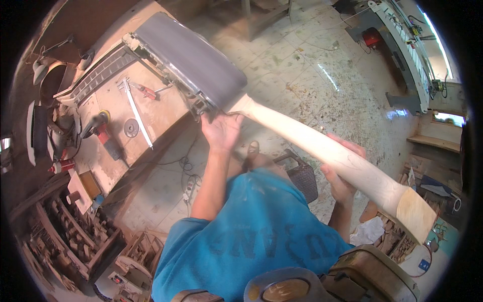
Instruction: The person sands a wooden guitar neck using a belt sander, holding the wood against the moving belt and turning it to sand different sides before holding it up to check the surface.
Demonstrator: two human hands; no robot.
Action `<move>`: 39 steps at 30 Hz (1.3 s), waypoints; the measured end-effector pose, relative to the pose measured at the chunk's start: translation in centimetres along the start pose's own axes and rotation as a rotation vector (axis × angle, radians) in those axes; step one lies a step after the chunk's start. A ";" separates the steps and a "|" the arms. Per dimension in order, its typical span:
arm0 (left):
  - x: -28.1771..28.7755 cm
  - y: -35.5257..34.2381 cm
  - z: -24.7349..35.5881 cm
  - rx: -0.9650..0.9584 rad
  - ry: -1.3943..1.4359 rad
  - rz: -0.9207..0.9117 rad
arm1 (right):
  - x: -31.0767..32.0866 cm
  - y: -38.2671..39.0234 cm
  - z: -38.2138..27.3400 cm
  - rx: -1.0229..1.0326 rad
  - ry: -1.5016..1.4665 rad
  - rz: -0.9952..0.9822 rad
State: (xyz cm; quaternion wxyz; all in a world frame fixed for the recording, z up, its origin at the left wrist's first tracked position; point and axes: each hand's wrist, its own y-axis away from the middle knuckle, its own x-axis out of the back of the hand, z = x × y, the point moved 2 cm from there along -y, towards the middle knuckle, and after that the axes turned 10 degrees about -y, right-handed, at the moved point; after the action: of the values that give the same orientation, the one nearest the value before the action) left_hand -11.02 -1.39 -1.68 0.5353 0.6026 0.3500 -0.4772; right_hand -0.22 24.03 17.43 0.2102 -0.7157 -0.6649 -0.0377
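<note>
Apparently sanding the narrow end of a pale wooden piece (pixel 314 143) at a belt sander (pixel 191 53), toward eleven o'clock, though not clearly showing contact. Steadying that end with the left hand (pixel 222 132), palm up, leaving the fingers' closure impossible to tell. Gripping the thicker length, toward four o'clock, with the right hand (pixel 339 186), fingers wrapping around. Probably calling next for even pressure and slow turning.

Obstacle beyond left hand (pixel 223 132): belt sander (pixel 191 53)
</note>
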 end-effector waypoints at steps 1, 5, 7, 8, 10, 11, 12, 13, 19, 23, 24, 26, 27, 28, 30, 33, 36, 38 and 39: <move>0.1 -0.4 0.3 -0.017 0.033 0.003 | -0.8 -0.6 -0.7 0.021 0.014 -0.009; -1.1 -1.4 1.1 0.004 0.019 0.071 | -3.1 -2.0 -2.8 0.096 0.059 0.001; -1.2 -1.7 1.4 -0.020 -0.031 0.074 | -3.6 -3.1 -3.3 0.134 0.181 -0.060; -0.6 -2.0 1.6 -0.003 0.006 0.035 | -3.8 -3.7 -3.7 0.147 0.238 -0.109; 1.2 -2.8 2.1 0.035 0.080 -0.046 | -4.4 -4.9 -4.4 0.173 0.356 -0.203; 0.8 -2.9 2.1 0.031 0.061 -0.023 | -4.7 -5.0 -4.3 0.192 0.313 -0.151; 0.3 -2.8 2.1 0.026 0.043 0.001 | -5.2 -4.9 -3.9 0.211 0.269 -0.101; 0.0 -2.8 2.0 0.021 0.024 0.024 | -5.4 -5.0 -3.8 0.231 0.225 -0.051; -1.0 -2.0 2.0 -0.005 0.049 0.068 | -5.5 -5.8 -3.9 0.286 0.191 -0.119; -1.4 -1.5 2.2 0.006 0.109 0.151 | -5.5 -6.1 -4.5 0.278 0.317 -0.160; -1.4 -1.4 2.2 0.010 0.115 0.163 | -5.6 -6.1 -4.4 0.273 0.296 -0.145; -1.5 -1.5 2.2 -0.002 0.076 0.145 | -5.8 -6.2 -4.3 0.274 0.266 -0.124; -1.4 -1.6 2.2 -0.019 0.031 0.116 | -5.9 -6.3 -4.3 0.280 0.256 -0.116; -1.4 -1.8 2.2 -0.035 -0.013 0.087 | -6.0 -6.4 -4.4 0.287 0.246 -0.109; -1.1 -1.7 2.2 -0.030 0.025 0.107 | -6.1 -6.5 -4.5 0.285 0.260 -0.112; -1.3 -1.6 2.3 -0.009 0.085 0.195 | -6.2 -6.5 -4.4 0.301 0.267 -0.112; -0.9 -1.6 2.2 -0.018 0.026 0.171 | -6.4 -6.7 -4.2 0.324 0.256 -0.114; -0.9 -1.6 2.2 -0.030 -0.008 0.143 | -6.5 -6.8 -4.2 0.333 0.255 -0.120; -1.0 -1.6 2.2 -0.033 -0.002 0.147 | -6.5 -7.0 -4.3 0.336 0.259 -0.126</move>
State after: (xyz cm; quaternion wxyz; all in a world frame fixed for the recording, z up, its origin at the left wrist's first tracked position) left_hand -13.25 -3.19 -1.17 0.5793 0.6171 0.3121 -0.4316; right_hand -6.71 16.63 20.92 0.4073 -0.6170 -0.6726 -0.0310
